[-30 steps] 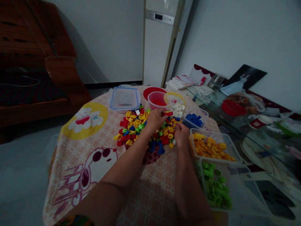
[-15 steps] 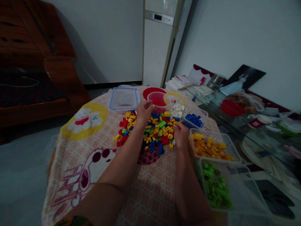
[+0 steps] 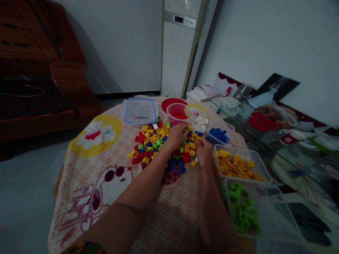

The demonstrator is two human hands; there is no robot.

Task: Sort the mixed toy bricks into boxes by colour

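Observation:
A mixed pile of building blocks (image 3: 150,139) in red, yellow, blue and green lies on the patterned tablecloth. My left hand (image 3: 178,137) reaches over the pile's far right part, its fingers closed at a yellow building block (image 3: 188,128). At the pile's right edge my right hand (image 3: 204,151) is pinched, with a bit of yellow showing at its fingertips. Just beyond my left hand stands a clear round tub (image 3: 179,120) with red blocks in it. White blocks (image 3: 200,124) lie in a heap right of the tub.
To the right stand clear boxes of blue blocks (image 3: 218,135), yellow blocks (image 3: 235,165) and green blocks (image 3: 243,208). A blue-edged lid (image 3: 141,111) and a red lid (image 3: 168,104) lie at the back. A cluttered glass table (image 3: 238,118) adjoins on the right.
My left hand has moved from beside the round tub rightward and nearer, down onto the pile. A white block now shows at the pile's back left. My right hand has hardly moved.

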